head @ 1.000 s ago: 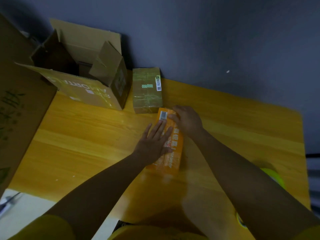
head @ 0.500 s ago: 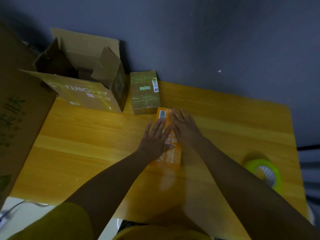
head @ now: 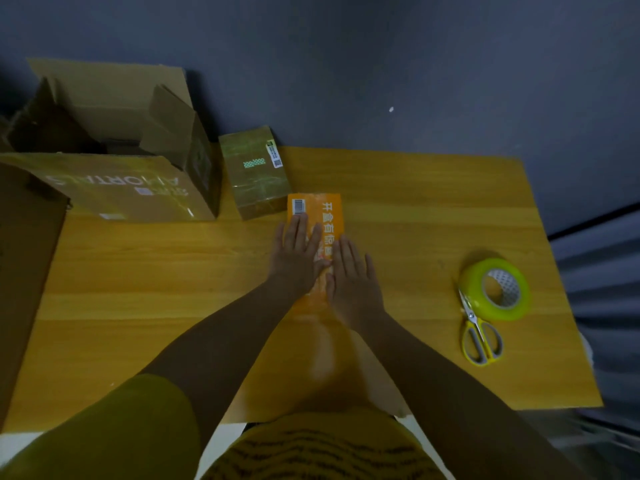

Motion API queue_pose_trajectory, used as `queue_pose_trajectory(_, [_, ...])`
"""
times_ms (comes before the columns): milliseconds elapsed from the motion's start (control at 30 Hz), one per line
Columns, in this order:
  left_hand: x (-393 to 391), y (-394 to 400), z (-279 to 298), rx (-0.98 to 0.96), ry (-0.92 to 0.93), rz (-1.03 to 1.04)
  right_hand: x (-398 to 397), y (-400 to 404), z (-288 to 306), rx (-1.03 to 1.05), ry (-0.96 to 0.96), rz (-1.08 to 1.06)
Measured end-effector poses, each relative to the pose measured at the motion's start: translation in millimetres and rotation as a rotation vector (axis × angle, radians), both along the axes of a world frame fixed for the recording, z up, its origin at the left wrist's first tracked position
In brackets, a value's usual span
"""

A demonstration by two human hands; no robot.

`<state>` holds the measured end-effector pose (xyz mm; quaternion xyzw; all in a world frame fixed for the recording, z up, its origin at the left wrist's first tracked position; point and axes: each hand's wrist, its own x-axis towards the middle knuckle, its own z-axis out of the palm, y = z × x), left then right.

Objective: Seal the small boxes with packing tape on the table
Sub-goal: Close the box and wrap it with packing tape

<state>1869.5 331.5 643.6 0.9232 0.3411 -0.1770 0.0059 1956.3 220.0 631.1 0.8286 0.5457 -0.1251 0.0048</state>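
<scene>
Here both hands lie flat, fingers straight, on top of the orange box [head: 320,216], which sits on the wooden counter [head: 138,289] a little toward its far edge, near the middle of its width. The left hand [head: 294,254] covers the box's left half, its fingertips reaching almost to the barcode at the far left corner of the box. The right hand [head: 353,278] presses the near right part of the box, its thumb meeting the left hand's thumb over the box's middle. Neither hand grips anything; both are spread open, palm down.

Just beyond the orange box, touching or nearly touching its far left corner, stands a taped brown box [head: 256,171] wrapped in glossy tape, with a small label on top. To its left, at the far left corner of the counter, an open carton [head: 114,161] has its flaps raised.

Toward the right edge of the counter lies a green tape roll [head: 495,289] on its side, and yellow-handled scissors [head: 478,334] lie just beside it on the near side, blades pointing under the roll's left rim
</scene>
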Motion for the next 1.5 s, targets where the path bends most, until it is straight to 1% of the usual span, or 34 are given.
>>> queue_pose_trajectory(67, [4,-3,0,0.030,0.038,-0.014,-1,3,1,-0.034,-0.009,0.011])
queue_pose_trajectory(167, [6,-4,5,0.003,0.064,0.006,0,5,6,-0.067,-0.029,0.016])
queue_pose_trajectory(233, [4,-3,10,-0.049,0.053,0.016,5,5,8,-0.116,0.063,0.050])
queue_pose_trajectory(300, [5,-1,16,-0.072,0.051,0.015,12,3,15,-0.113,0.176,0.053])
queue_pose_trajectory(367, [5,-2,23,-0.100,0.056,0.028,19,-1,26,-0.054,0.347,0.010])
queue_pose_trajectory(433, [7,-6,30,-0.111,0.035,0.024,26,-7,33,0.040,0.470,-0.052])
queue_pose_trajectory(500, [10,-13,33,-0.145,-0.013,0.036,37,-17,36,0.120,0.545,-0.126])
queue_pose_trajectory(633, [24,-32,39,-0.196,-0.084,0.107,70,-43,34,0.183,0.641,-0.286])
queue_pose_trajectory(733, [45,-49,42,-0.166,-0.110,0.084,102,-69,27,0.247,0.621,-0.357])
queue_pose_trajectory(833, [78,-72,45,-0.185,-0.120,0.063,138,-103,19,0.266,0.590,-0.412])
queue_pose_trajectory(933, [119,-100,44,-0.192,-0.139,0.021,174,-139,9,0.245,0.572,-0.392])
queue_pose_trajectory(1033, [161,-129,37,-0.269,-0.118,0.027,209,-172,2,0.179,0.582,-0.382])
queue_pose_trajectory(1100, [186,-148,29,-0.310,-0.101,0.029,233,-191,-2,0.148,0.531,-0.364])
queue_pose_trajectory(1200, [211,-172,15,-0.383,-0.072,0.039,266,-210,-12,0.087,0.357,-0.216])
queue_pose_trajectory(1267, [220,-184,8,-0.422,-0.062,0.056,277,-215,-15,-0.053,0.265,-0.082])
queue_pose_trajectory(1300, [223,-189,6,-0.438,-0.056,0.064,279,-214,-16,-0.141,0.260,-0.033])
queue_pose_trajectory(1367, [226,-195,2,-0.466,-0.035,0.082,282,-209,-19,-0.253,0.265,0.035])
queue_pose_trajectory(1500, [229,-197,1,-0.479,-0.029,0.120,283,-200,-19,-0.325,0.190,0.072])
